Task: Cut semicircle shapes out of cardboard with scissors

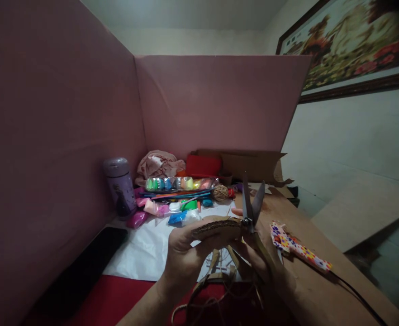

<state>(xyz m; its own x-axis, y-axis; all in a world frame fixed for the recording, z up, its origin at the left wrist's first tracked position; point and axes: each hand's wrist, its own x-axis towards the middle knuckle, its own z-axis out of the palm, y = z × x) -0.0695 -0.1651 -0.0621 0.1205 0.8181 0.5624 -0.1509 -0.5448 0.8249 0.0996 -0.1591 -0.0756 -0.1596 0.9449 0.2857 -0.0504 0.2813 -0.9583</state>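
My left hand (182, 253) is closed around a curved piece of cardboard (216, 230), whose corrugated edge faces me. Against the right end of this piece, my right hand (258, 258) grips a pair of scissors (250, 208). The scissors' blades point upward and stand apart. Below both hands hang loose strips of cardboard and thin twine (206, 301), partly in shadow. My right fingers are largely hidden behind the scissor handles and the cardboard.
To the right lies a flower-patterned glue gun (301, 251) with a black cord. Clay packets (182, 217), a twine ball (220, 192) and a red case (203, 165) sit at the back. A purple bottle (121, 188) and a black flat object (94, 253) are left. Pink panels (213, 99) enclose the table.
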